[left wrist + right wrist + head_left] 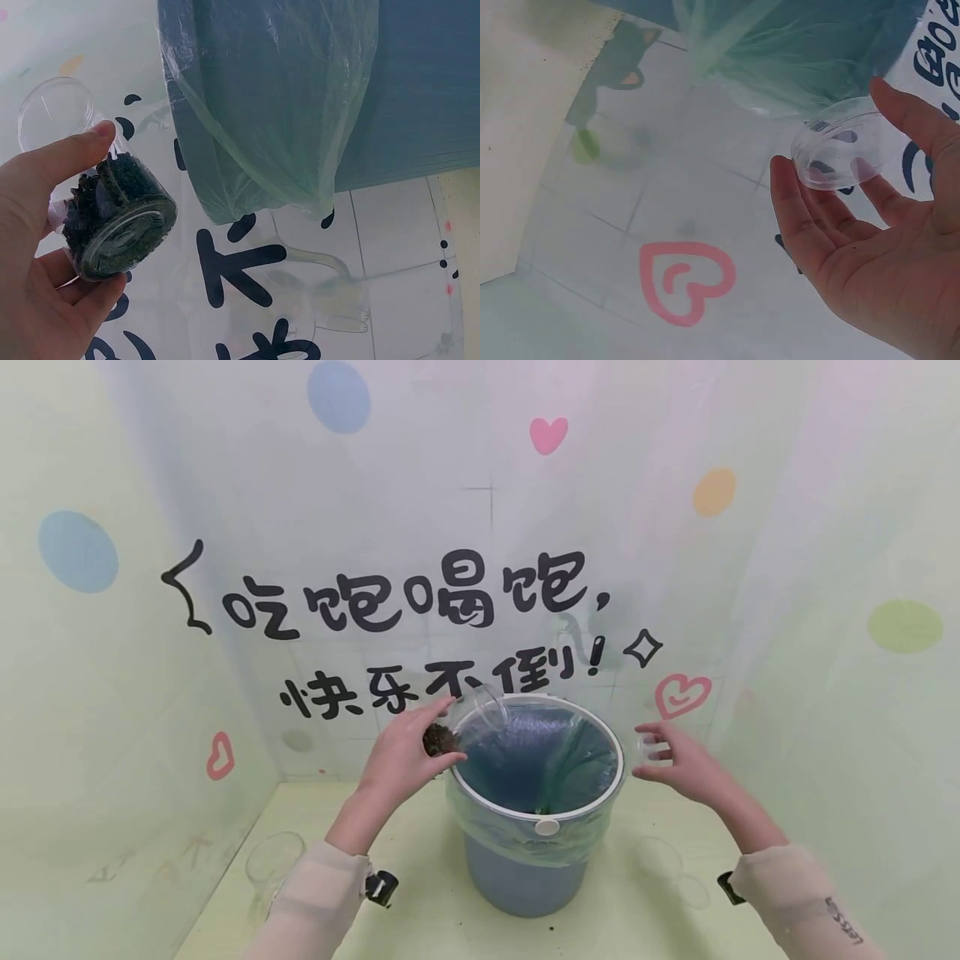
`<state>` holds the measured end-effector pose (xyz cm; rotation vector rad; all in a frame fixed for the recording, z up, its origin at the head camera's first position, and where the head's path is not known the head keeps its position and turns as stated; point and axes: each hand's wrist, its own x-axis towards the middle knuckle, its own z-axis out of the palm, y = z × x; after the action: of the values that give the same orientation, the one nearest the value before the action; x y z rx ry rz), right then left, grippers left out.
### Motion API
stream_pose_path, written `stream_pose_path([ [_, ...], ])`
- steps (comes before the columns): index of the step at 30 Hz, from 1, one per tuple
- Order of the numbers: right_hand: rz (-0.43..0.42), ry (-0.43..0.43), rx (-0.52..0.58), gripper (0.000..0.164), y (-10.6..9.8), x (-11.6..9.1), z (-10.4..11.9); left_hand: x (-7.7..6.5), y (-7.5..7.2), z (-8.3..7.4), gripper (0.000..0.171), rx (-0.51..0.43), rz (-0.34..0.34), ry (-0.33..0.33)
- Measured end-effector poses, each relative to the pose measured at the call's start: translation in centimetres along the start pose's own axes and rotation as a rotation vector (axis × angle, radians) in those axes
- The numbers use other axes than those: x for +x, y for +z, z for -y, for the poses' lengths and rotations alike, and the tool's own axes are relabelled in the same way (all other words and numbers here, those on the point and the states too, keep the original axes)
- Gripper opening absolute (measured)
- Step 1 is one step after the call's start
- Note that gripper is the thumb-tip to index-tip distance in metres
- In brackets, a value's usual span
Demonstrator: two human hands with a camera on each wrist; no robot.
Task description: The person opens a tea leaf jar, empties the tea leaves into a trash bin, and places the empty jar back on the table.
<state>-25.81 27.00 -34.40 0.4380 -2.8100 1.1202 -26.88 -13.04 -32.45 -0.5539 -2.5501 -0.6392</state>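
My left hand grips a clear cup between thumb and fingers, tilted at the left side of the bin's rim. Dark, crumbly dry bits lie in the cup's bottom part. Its mouth points towards the bin, a blue bucket with a white rim ring and a thin green liner bag. On the bin's right, apart from it, my right hand holds a clear round lid between thumb and fingers. The lid looks see-through and bare.
Near my left forearm a clear glass-like vessel stands on the pale table. Faint clear round outlines show on the table's right side. A few dark specks lie before the bin. Printed curtains enclose the back and sides.
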Motion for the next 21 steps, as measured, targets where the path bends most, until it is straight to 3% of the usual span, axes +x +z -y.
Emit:
stream_pose_path([
  [16, 0.028, 0.150, -0.008, 0.075, 4.6, -2.0, -5.9, -0.1, 0.0, 0.0, 0.079, -0.012, 0.008, -0.014],
  [21, 0.043, 0.208, -0.049, 0.071, 6.2, -2.5, -7.5, -0.2, 0.0, 0.1, 0.080, -0.007, -0.002, -0.009],
])
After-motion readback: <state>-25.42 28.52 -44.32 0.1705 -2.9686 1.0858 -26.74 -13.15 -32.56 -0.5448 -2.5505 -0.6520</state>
